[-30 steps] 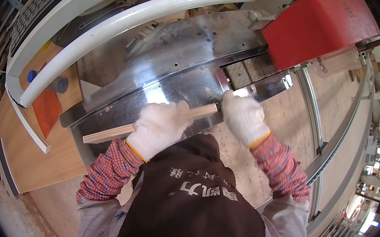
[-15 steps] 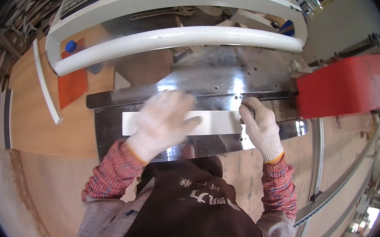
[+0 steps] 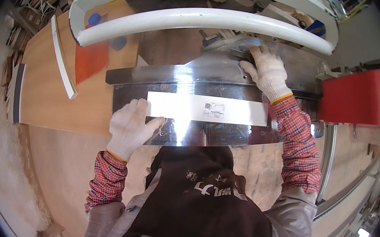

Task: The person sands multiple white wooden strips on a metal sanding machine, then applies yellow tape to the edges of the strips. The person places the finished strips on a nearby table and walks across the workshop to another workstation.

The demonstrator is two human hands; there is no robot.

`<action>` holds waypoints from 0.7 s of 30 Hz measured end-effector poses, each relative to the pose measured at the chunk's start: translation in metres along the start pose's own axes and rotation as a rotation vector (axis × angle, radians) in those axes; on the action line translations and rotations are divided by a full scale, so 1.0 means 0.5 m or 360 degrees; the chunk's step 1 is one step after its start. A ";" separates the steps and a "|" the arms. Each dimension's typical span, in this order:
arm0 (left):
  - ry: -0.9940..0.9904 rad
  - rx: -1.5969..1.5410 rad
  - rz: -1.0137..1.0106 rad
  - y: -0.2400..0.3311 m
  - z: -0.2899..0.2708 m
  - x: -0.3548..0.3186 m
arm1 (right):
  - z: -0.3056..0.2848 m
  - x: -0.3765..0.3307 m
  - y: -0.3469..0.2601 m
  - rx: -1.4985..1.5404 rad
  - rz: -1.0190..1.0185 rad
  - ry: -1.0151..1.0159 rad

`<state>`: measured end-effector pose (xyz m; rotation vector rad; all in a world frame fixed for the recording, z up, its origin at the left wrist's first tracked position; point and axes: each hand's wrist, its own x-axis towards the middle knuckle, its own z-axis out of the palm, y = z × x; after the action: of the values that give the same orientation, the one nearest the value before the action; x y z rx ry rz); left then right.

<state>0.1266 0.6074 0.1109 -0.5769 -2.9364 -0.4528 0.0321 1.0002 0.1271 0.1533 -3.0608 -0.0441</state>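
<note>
- The left hand [image 3: 128, 128], in a white knit cotton glove with a yellow cuff band, lies flat with loose, unclenched fingers at the left end of a long white strip [image 3: 207, 109]; the fingertips touch the strip's end and the palm rests on the metal beneath it. It grasps nothing.
- The white strip is a flat, straight-edged rectangle with a small printed label near its middle. It lies lengthwise across the shiny steel machine table [image 3: 198, 128], between the two hands.
- The right hand [image 3: 266, 71], gloved alike, reaches further out and rests on a curved, dull steel guard [image 3: 218, 68] behind the strip. Its fingers curl over the guard's top edge, but whether they clamp it cannot be told.
- The steel table is polished and mirror-like, with glare washing out its surface.
- Both sleeves are red plaid cloth; a dark apron [image 3: 200, 198] hides the table's near edge.
- A thick white tubular rail [image 3: 200, 20] arches over the machine and covers what lies behind it.
- A red boxy housing [image 3: 363, 97] stands to the right, cut off by the dark rim.
- A flat brown wooden board [image 3: 53, 95] lies to the left, carrying an orange patch [image 3: 92, 59].
</note>
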 end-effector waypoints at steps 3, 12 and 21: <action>-0.0066 -0.0003 -0.0044 0.022 0.015 0.012 | 0.024 -0.027 0.030 0.0014 -0.0124 0.0379; -0.0174 0.0035 -0.0077 0.084 0.039 0.058 | -0.002 -0.321 -0.065 0.1873 0.0826 0.0527; -0.0275 0.0048 -0.0049 0.145 0.061 0.113 | 0.002 -0.278 -0.166 0.3406 0.1480 -0.0490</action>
<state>0.1007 0.7007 0.1110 -0.5960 -3.1144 -0.3790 0.1781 0.9317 0.1131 -1.0893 -1.4479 2.9096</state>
